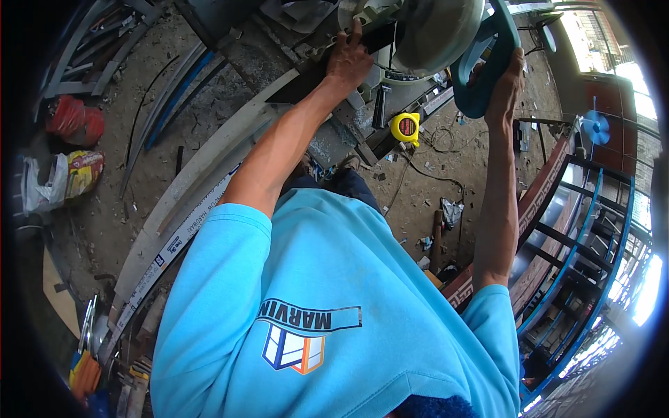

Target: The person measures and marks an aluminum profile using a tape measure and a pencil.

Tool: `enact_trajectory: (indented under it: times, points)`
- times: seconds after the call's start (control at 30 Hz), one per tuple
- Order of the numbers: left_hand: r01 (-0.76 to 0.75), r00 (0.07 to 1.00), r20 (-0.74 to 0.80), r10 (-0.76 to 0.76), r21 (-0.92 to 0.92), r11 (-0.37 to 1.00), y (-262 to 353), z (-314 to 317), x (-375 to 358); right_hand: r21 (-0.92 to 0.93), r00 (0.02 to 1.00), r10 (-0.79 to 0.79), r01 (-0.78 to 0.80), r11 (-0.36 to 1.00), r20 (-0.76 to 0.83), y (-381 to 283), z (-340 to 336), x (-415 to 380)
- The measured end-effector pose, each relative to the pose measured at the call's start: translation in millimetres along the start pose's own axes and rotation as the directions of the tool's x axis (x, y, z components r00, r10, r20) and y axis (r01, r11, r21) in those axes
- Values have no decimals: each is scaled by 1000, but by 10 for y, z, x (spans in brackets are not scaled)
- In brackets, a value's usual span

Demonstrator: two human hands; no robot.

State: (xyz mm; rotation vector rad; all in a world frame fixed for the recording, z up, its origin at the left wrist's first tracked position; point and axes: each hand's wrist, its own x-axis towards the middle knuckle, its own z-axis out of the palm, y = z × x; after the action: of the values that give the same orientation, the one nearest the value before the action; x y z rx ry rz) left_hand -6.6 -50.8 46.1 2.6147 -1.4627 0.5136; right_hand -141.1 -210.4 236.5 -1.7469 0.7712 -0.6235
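Firmly, the right hand (509, 80) is closed around the teal handle (475, 103) at the upper right. Beside the handle bulges the grey guard (435, 35) of the saw. The left hand (348, 64) rests at the near end of the dark bar (380, 36), left of the guard, fingers reaching forward; whether it pinches the bar, I cannot tell. Below the guard, between the forearms, lies a yellow tape measure (405, 128). A long pale strip (157, 212) curves down the left side, and a blue fan (596, 127) shows at far right.
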Motion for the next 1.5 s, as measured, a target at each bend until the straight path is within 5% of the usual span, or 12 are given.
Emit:
enact_trajectory:
  times: [0.4,1.5]
  points:
    - [-6,995,100,11,-51,999,-11,-58,9,25,1000,3,-3,1000,-12,66,-10,-8]
    - [-12,998,58,15,-50,999,-16,-40,-5,38,989,-107,111,993,-101,484,133,-176]
